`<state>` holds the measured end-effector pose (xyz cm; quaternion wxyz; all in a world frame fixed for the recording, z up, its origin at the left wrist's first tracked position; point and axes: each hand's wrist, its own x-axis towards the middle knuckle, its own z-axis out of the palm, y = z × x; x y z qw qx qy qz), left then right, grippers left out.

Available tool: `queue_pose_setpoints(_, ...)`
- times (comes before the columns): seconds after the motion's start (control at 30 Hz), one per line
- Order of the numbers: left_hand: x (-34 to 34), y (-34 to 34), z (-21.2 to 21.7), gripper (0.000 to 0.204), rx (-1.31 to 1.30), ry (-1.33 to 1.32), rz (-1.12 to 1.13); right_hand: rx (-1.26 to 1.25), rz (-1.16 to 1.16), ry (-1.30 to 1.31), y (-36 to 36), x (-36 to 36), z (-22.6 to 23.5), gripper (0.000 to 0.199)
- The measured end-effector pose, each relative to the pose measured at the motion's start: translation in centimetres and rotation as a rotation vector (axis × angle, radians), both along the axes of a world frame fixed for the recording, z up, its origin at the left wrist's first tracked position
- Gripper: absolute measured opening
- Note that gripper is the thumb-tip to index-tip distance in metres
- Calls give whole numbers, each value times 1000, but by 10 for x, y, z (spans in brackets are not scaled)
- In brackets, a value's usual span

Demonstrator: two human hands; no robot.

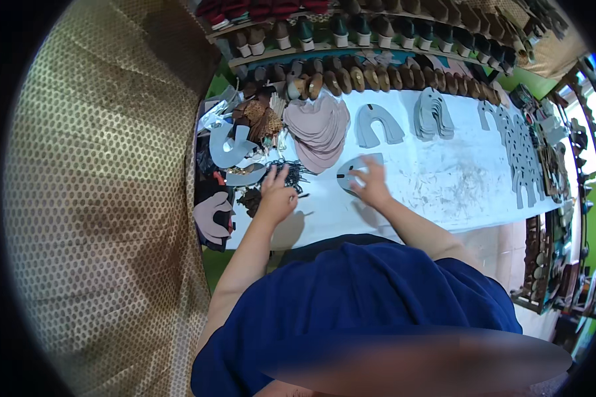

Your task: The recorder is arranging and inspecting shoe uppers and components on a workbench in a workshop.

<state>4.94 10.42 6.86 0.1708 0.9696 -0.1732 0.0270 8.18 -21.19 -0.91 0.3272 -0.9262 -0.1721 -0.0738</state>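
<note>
My right hand (371, 184) presses flat on a grey cut shoe-upper piece (353, 167) lying on the white worktable (444, 185). My left hand (276, 196) rests on the table to the left, fingers spread beside a tangle of thin dark laces (291, 173); whether it grips one I cannot tell. Just beyond both hands lies a stack of pinkish cut pieces (321, 129).
More grey horseshoe-shaped pieces (376, 124) and stacks (433, 116) lie farther back, and a row of grey pieces (520, 149) at the right. Shelves of shoe lasts (377, 76) line the far edge. Grey and pink cutouts (228, 149) crowd the table's left end. A patterned cloth (106, 198) fills the left.
</note>
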Motion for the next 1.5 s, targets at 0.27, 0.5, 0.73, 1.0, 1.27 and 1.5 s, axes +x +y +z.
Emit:
queue_pose_setpoints(0.27, 9, -83, -3, 11, -55, -68, -307, -123, 195, 164, 39, -36, 35, 12)
queue_pose_setpoints(0.5, 4, -99, -44, 38, 67, 91, -268, -184, -39, 496, 11, -34, 11, 10)
queue_pose_setpoints(0.73, 12, -103, -52, 80, 322, 358, -254, -173, -383, 453, 13, -15, -14, 15)
queue_pose_setpoints(1.0, 21, -109, -66, 72, 403, 484, -372, -103, -500, 512, 29, 1, -33, 19)
queue_pose_setpoints(1.27, 24, -106, -68, 73, 408, 512, -374, -14, -563, 504, 39, 3, -43, 23)
queue_pose_setpoints(1.5, 26, -104, -79, 74, 358, 576, -355, -62, -571, 473, 40, 4, -50, 27)
